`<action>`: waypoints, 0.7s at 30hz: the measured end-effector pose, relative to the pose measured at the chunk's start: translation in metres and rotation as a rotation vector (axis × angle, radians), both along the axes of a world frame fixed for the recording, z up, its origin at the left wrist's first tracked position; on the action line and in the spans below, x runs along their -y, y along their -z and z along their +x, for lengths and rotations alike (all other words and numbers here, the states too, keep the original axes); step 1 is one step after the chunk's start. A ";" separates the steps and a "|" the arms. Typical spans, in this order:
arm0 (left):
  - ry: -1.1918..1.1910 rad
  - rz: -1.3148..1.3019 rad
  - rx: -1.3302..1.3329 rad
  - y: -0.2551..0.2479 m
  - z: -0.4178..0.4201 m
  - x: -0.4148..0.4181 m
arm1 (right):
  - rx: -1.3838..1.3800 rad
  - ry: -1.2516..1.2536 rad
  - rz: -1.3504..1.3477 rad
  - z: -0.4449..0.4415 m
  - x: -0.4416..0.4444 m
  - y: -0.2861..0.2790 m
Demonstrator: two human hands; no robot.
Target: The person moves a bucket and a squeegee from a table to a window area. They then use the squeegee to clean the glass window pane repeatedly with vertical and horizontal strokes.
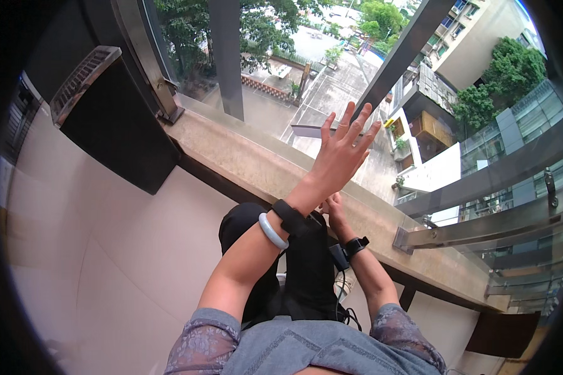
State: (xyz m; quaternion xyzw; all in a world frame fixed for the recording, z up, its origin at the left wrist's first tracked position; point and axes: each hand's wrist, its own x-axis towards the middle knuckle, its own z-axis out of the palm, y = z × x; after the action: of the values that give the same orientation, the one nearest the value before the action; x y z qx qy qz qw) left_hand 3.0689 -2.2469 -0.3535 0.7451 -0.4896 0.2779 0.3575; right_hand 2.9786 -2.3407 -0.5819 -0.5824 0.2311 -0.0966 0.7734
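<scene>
My left hand [343, 152] is raised before the window glass, its fingers spread and nothing in it. A black strap [288, 218] and a pale bangle [273, 232] circle that wrist and forearm. Lower down, my right hand [336, 211] is close to my black-trousered knee, near the stone sill [225, 150]. My left forearm and wrist partly cover it, so its fingers and anything in them are hidden. On the right wrist sits a black band [358, 244] with a small black box [339, 258], from which a cable runs down toward my lap.
A dark upright panel [117, 122] with a patterned top edge stands at the left on pale floor tiles [122, 225]. Metal posts and a metal rail [488, 232] flank the sill. Beyond the glass lie a paved yard, trees and buildings far below. A dark brown block [502, 333] is at lower right.
</scene>
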 end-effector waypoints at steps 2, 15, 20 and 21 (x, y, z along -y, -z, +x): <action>-0.010 -0.007 0.000 -0.003 -0.001 -0.004 | -0.020 -0.063 -0.073 0.004 0.004 -0.022; -0.047 -0.314 -0.187 -0.029 0.013 -0.037 | 0.514 0.087 -0.210 0.073 -0.028 -0.195; -0.055 -0.320 -0.188 -0.028 0.010 -0.031 | 0.197 0.089 0.019 0.021 -0.044 -0.095; -0.046 -0.335 -0.198 -0.027 0.010 -0.033 | 0.197 0.089 0.052 0.021 -0.049 -0.107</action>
State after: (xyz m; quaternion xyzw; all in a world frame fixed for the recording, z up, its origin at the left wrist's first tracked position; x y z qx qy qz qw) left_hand 3.0790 -2.2141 -0.3266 0.7100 -0.3818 0.2890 0.5164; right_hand 2.9993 -2.2915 -0.4747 -0.5391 0.1819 -0.1817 0.8020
